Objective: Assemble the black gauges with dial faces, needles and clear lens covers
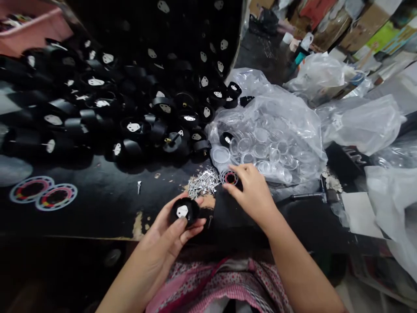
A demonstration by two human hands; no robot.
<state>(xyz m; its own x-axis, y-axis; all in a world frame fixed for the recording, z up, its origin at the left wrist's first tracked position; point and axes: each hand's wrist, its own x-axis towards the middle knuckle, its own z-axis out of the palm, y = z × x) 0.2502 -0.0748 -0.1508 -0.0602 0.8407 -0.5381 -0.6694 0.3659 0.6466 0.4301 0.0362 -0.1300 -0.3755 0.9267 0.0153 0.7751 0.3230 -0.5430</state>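
Note:
My left hand is closed round a small black round cup-shaped housing, its open side facing up. Inside it shows a white plate, with my thumb at its lower edge. My right hand spans a round printed dial with thumb and index finger at opposite edges. Touching the dial's left side is a loose pile of small white pointers. One more pointer lies apart to the left. Two larger printed dials overlap at the far left of the table.
Many black housings crowd the back left, below a large dark container. A clear plastic bag with transparent round covers lies behind my right hand. More bags and a pale card are at right.

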